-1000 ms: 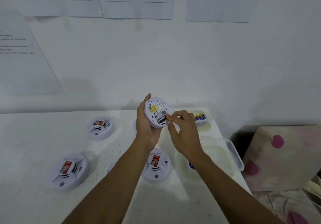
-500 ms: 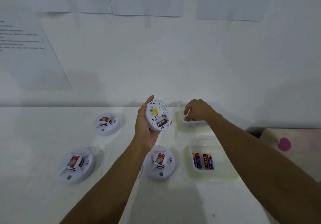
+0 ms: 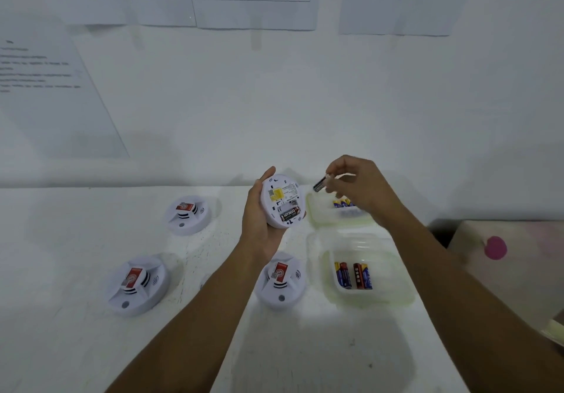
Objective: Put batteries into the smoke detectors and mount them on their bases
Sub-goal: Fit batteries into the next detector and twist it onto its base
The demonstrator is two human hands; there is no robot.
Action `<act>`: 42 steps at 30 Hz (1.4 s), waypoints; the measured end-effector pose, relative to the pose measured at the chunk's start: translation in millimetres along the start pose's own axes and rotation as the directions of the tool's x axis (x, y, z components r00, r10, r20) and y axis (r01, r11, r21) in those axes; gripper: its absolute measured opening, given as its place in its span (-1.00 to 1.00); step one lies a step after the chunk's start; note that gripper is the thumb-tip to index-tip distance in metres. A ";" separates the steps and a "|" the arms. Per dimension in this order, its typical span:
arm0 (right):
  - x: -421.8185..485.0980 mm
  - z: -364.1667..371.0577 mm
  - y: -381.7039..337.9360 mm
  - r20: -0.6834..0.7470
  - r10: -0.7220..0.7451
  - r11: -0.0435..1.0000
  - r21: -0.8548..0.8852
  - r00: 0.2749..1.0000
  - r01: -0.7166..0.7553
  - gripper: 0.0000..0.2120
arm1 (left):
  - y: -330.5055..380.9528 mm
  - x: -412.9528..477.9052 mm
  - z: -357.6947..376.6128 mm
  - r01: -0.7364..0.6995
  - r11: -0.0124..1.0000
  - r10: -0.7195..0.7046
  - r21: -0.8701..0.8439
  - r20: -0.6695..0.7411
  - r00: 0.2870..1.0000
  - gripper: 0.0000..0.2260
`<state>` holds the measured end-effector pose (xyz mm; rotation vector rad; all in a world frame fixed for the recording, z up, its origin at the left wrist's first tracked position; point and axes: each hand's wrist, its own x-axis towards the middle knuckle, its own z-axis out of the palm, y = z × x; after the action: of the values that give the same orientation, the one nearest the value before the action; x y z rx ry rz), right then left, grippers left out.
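Over the white table's [image 3: 76,240] far right corner: right hand [image 3: 363,191] has risen out of the far clear plastic tub [image 3: 317,218], pinching a dark cylindrical battery [image 3: 319,184].
Left hand [image 3: 259,225]: wrapped round a white round smoke detector [image 3: 282,200], back showing, one black battery [image 3: 289,213] seated; the pinched battery is near, apart.
Around: three red-labelled white detectors [image 3: 136,284]; near clear tub [image 3: 396,295] at the right edge.
Front edge: both forearms cross.
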<state>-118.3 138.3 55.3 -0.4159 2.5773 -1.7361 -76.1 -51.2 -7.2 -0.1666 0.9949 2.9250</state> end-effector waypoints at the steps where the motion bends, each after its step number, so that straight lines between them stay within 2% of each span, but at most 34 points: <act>1: -13.5 4.3 -5.0 0.021 -0.012 0.999 0.034 1.000 0.012 -0.93 | -2.4 -1.5 2.0 0.004 1.000 -0.004 0.003 -0.007 1.000 -0.62; 4: -46.7 21.4 -12.8 0.057 -0.014 0.998 0.054 0.998 0.011 -0.90 | -9.9 -9.1 9.3 0.003 1.000 -0.003 0.026 -0.012 1.000 -0.64; 10: -85.2 53.4 -9.7 -0.008 -0.116 0.993 0.031 0.993 0.116 -0.91 | -15.8 -38.6 16.7 -0.048 0.989 0.051 0.138 -0.024 0.998 -0.65; 14: -101.5 70.6 -6.9 -0.026 -0.170 0.985 0.015 0.985 0.170 -0.85 | -15.0 -64.7 13.8 -0.055 0.991 0.065 0.119 -0.077 0.995 -0.65; 16: -105.0 76.8 -8.1 -0.036 -0.101 0.995 -0.011 0.994 0.101 -0.65 | -13.7 -76.5 8.9 -0.059 0.992 0.071 0.114 -0.103 0.992 -0.67; 19: -106.5 85.4 -8.2 -0.005 0.122 0.992 0.037 0.993 -0.121 -0.25 | -6.5 -91.6 -3.6 -0.062 0.990 0.077 0.127 -0.113 0.991 -0.68; 22: -109.3 103.3 -7.6 -0.005 0.156 0.988 0.023 0.988 -0.156 -0.09 | 8.4 -104.9 -21.3 -0.060 0.989 0.071 0.134 -0.081 0.994 -0.68; 25: -111.1 126.1 -11.1 -0.019 0.078 0.996 -0.035 0.997 -0.079 -0.14 | 31.4 -115.3 -41.8 -0.052 0.989 0.057 0.138 -0.037 0.998 -0.65; 27: -112.2 140.5 -9.2 -0.029 -0.023 0.983 -0.184 0.999 0.017 -0.28 | 53.0 -118.4 -59.4 -0.073 0.990 0.078 0.122 -0.035 0.996 -0.63; 29: -113.6 155.3 -5.9 0.081 -0.129 0.894 -0.421 0.988 0.151 -0.39 | 76.1 -117.5 -80.2 -0.096 0.990 0.101 0.102 -0.043 0.994 -0.58; 32: -114.6 183.7 -4.2 0.355 -0.108 0.674 -0.661 0.929 0.331 -0.41 | 102.9 -114.7 -103.4 -0.085 0.992 0.090 0.091 -0.056 0.994 -0.53; 35: -111.2 206.1 -2.3 0.440 -0.025 0.598 -0.713 0.898 0.366 -0.33 | 115.0 -113.5 -118.1 -0.046 0.996 0.051 0.080 -0.051 0.997 -0.58; 38: -106.0 213.3 -1.2 0.424 0.020 0.622 -0.714 0.905 0.321 -0.32 | 121.1 -117.1 -127.2 -0.021 0.996 0.023 0.086 -0.025 0.999 -0.56; 42: -107.8 216.0 -8.0 0.400 -0.021 0.639 -0.699 0.916 0.320 -0.33 | 128.1 -121.5 -128.6 -0.005 0.994 0.005 0.110 0.001 1.000 -0.48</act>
<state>20.2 -37.1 -36.2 -0.9111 2.8895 -0.3898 45.5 -232.4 -16.7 -0.1587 1.1540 2.8651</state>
